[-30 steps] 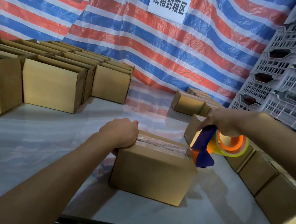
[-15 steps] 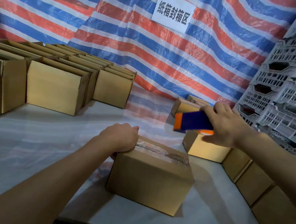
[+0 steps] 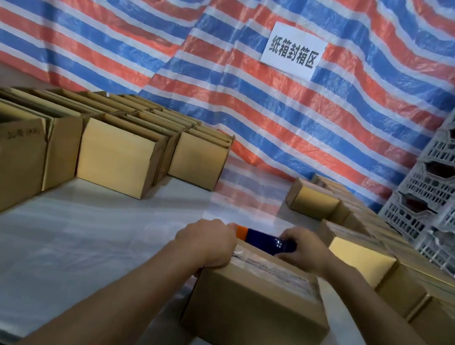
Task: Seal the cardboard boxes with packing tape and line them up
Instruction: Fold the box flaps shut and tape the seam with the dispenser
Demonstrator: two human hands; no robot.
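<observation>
Cardboard boxes [image 3: 116, 155] around taped box [image 3: 256, 309], dispenser [image 3: 264, 241]

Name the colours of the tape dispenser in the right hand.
The dispenser is dark blue with an orange end; head view shows it best.

Pale grey, glossy tabletop [image 3: 85, 245], rows of open cardboard boxes [image 3: 116, 155] packed side by side across its left and far side, a taped box [image 3: 253, 324] near the front edge, closed boxes [image 3: 360, 260] lined along the right.
</observation>
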